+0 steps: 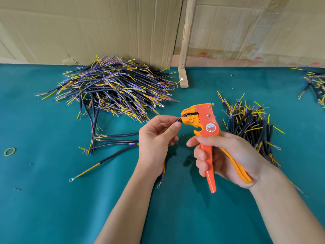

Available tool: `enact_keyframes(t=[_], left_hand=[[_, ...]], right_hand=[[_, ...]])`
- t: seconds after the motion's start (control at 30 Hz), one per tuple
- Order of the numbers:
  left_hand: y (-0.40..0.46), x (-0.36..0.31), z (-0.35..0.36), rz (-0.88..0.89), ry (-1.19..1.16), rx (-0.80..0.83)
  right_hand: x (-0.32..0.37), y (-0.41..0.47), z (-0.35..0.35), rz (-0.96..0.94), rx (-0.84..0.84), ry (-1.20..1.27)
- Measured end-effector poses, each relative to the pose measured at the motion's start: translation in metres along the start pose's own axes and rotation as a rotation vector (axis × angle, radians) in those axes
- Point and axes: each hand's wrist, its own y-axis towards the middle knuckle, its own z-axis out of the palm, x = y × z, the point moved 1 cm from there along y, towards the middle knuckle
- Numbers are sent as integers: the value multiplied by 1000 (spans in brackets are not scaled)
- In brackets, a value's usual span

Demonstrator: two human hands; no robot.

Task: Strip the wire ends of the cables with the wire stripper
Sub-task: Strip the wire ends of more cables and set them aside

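A large heap of cables (112, 85) lies on the table (44, 199) at far left, against the cardboard wall (88, 29); a smaller bundle (249, 125) lies to the right, behind the right hand (226, 155); the wire stripper (205, 131) stands between them, left hand (156, 141) just left of it; a few loose cables (114, 140) lie left of that hand; a rubber band (10, 151) lies at the left edge; a wooden post (186, 41) stands far centre.

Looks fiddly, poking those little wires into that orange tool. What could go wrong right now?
The left hand pinches the cable right at the stripper head, so its fingers could get nipped when the right hand squeezes. Several thin wires enter the head together; some may sit unevenly and strip badly or get cut. Its loose tail hangs below the wrist and might snag.
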Motion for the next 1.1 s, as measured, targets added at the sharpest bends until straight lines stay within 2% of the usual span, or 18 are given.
enact_keyframes(t=[0.4, 0.73, 1.1], left_hand=[[-1, -2, 2, 7, 4, -21], [-3, -2, 8, 84, 92, -31], [-1, -3, 7, 44, 62, -41]], right_hand=[[-3, 5, 5, -50, -56, 35], [-3, 3, 4, -6, -37, 44], [-2, 2, 1, 7, -27, -3]])
